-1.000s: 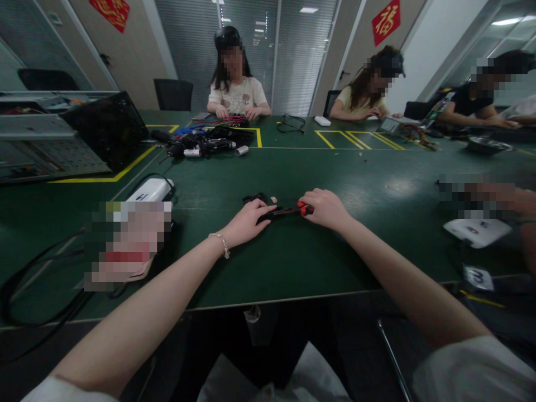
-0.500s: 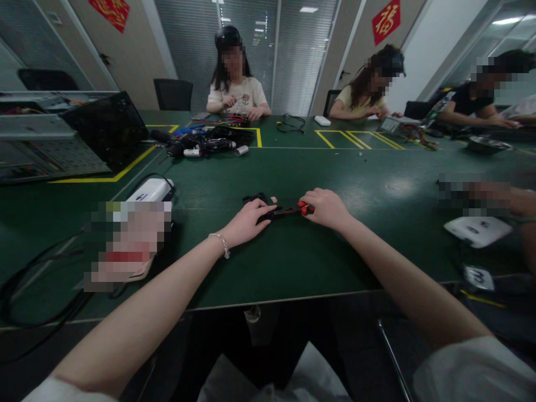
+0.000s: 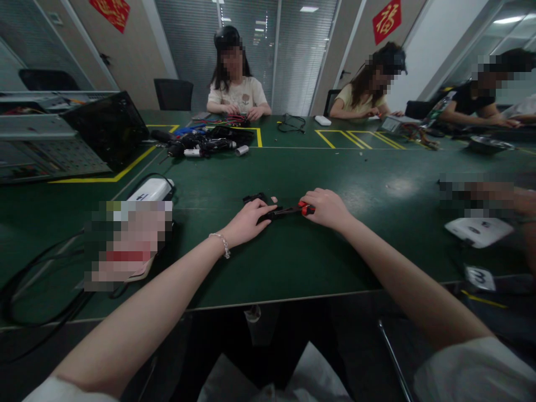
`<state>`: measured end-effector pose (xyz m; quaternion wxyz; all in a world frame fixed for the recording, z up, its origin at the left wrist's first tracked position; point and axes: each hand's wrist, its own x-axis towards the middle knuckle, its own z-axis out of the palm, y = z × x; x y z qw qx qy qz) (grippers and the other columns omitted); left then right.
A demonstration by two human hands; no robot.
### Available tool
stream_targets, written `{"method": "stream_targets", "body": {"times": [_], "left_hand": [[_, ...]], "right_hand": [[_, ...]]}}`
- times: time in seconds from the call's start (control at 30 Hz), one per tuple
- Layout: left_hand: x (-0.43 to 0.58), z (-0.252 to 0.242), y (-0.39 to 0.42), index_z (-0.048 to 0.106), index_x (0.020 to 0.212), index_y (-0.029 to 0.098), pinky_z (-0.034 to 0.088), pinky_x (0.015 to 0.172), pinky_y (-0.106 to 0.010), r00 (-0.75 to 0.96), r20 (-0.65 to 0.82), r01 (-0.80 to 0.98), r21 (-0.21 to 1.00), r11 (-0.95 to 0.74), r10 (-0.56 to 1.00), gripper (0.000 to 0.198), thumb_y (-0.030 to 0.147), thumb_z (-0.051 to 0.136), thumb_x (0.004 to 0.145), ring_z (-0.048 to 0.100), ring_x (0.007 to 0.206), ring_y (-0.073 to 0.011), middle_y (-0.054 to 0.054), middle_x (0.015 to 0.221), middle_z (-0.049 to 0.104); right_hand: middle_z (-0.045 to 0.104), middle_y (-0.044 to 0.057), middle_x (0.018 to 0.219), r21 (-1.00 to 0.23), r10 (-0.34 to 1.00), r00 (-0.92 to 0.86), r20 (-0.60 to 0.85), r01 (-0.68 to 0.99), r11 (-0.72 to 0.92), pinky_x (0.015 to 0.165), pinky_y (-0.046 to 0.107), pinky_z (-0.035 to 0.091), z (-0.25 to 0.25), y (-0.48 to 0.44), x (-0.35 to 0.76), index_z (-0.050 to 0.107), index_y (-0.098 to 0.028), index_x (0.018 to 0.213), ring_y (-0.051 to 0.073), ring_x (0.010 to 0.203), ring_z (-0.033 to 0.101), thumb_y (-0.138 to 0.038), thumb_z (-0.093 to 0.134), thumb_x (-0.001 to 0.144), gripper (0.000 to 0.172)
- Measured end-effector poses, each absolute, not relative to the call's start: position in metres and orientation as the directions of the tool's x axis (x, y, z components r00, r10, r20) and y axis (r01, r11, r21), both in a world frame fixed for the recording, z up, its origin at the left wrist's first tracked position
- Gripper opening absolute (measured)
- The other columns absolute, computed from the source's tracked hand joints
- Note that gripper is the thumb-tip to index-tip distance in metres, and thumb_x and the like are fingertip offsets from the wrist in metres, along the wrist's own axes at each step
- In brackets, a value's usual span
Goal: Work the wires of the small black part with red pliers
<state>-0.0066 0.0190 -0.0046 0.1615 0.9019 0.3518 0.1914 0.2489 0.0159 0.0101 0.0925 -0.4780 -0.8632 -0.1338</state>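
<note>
Head view | I see my left hand (image 3: 247, 222), grip pinching the dark end of the red-handled tool (image 3: 288, 211) | right hand (image 3: 329, 208), grip pressed round its red end | tool mid green counter (image 3: 293, 257), small black part (image 3: 254, 197) just behind it

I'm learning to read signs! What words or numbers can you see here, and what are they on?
"福": gold on the red diamond sign on the far wall.
Red sign at top left: gold writing cut off, unreadable.
White tag by the table edge: too blurred.
White box: mark too small.
</note>
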Motion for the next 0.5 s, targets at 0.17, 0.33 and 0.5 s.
{"method": "stream_targets", "body": {"times": [0.17, 0.33, 0.5], "left_hand": [[-0.0073, -0.0062, 0.0198, 0.043, 0.129, 0.023, 0.039, 0.092, -0.036, 0.681, 0.235, 0.565, 0.434, -0.702, 0.693, 0.044, 0.022, 0.048, 0.086, 0.047, 0.103, -0.0195, -0.007, 0.113, 0.047], [-0.0067, -0.0082, 0.0216, 0.042, 0.129, 0.023, 0.039, 0.092, -0.037, 0.684, 0.245, 0.557, 0.432, -0.709, 0.687, 0.044, 0.023, 0.048, 0.085, 0.047, 0.103, -0.0194, -0.007, 0.112, 0.048], [-0.0063, -0.0087, 0.0214, 0.044, 0.128, 0.022, 0.039, 0.093, -0.037, 0.68, 0.261, 0.558, 0.422, -0.715, 0.685, 0.043, 0.022, 0.049, 0.085, 0.048, 0.102, -0.0195, -0.007, 0.111, 0.048]], "right_hand": [[0.063, 0.006, 0.086, 0.139, 0.801, -0.528, 0.284, 0.849, 0.51, 0.062, 0.029, 0.033, 0.0103, 0.0161, 0.2472, 0.062, -0.018, 0.089, 0.018, 0.076, 0.049, -0.028, 0.052, 0.074, 0.021], [0.063, 0.006, 0.086, 0.14, 0.803, -0.529, 0.274, 0.848, 0.511, 0.063, 0.029, 0.034, 0.011, 0.0164, 0.2483, 0.062, -0.017, 0.089, 0.018, 0.075, 0.049, -0.028, 0.051, 0.073, 0.022], [0.063, 0.005, 0.086, 0.156, 0.802, -0.53, 0.276, 0.848, 0.506, 0.065, 0.03, 0.034, 0.01, 0.0168, 0.249, 0.062, -0.017, 0.091, 0.019, 0.078, 0.049, -0.027, 0.05, 0.074, 0.023]]}}
